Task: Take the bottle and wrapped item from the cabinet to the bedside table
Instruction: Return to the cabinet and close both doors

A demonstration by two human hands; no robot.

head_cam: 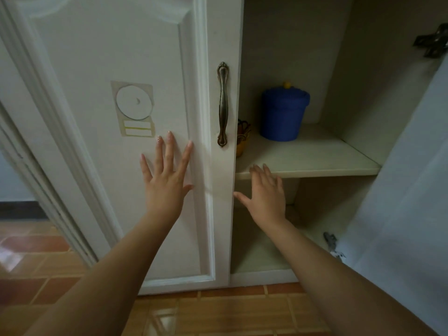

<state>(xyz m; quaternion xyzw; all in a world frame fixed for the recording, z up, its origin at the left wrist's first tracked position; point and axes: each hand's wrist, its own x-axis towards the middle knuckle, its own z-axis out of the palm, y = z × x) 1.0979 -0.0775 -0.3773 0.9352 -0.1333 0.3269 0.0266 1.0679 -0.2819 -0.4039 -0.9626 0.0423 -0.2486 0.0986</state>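
A white cabinet stands in front of me with its right door [400, 178] swung open and its left door [126, 57] closed. On the middle shelf [315, 163] sits a blue tub with a yellow knob [283, 112]. A yellow-orange item [243, 138] peeks out from behind the left door's edge, mostly hidden. My left hand [167, 175] lies flat, fingers spread, against the closed left door. My right hand [266, 192] is spread open just below the shelf's front edge, holding nothing. No bottle is plainly visible.
A bronze handle [222, 104] runs down the closed door's right edge. A taped round label [133, 103] is stuck on that door. Metal hinges [333, 243] sit on the open door's side. Orange floor tiles [218, 311] lie below; a doorway opens at left.
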